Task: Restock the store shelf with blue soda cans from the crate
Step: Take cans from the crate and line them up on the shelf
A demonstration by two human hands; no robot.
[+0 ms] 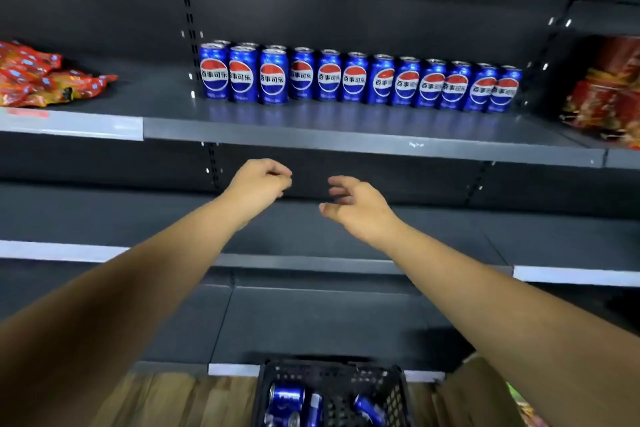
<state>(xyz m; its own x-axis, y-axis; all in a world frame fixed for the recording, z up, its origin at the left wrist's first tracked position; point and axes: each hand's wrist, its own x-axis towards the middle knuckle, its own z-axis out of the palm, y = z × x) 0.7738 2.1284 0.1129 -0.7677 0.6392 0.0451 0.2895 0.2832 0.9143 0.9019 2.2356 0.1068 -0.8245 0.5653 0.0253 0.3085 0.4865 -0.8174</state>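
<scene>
Several blue soda cans [356, 80] stand upright in a row on the grey upper shelf [346, 135], with a second row behind the leftmost ones. Below the shelf's front edge, my left hand [258, 184] hangs with fingers loosely curled and holds nothing. My right hand [353, 204] is beside it, fingers relaxed and spread, also empty. A black plastic crate [332, 374] stands on the floor at the bottom, with several blue cans [285, 399] lying on their sides inside.
Red snack bags [38, 80] lie on the shelf to the left, and red packages [606, 90] stand at the right. Lower grey shelves [311, 263] run under my arms. A cardboard box [478, 392] sits right of the crate on the wooden floor.
</scene>
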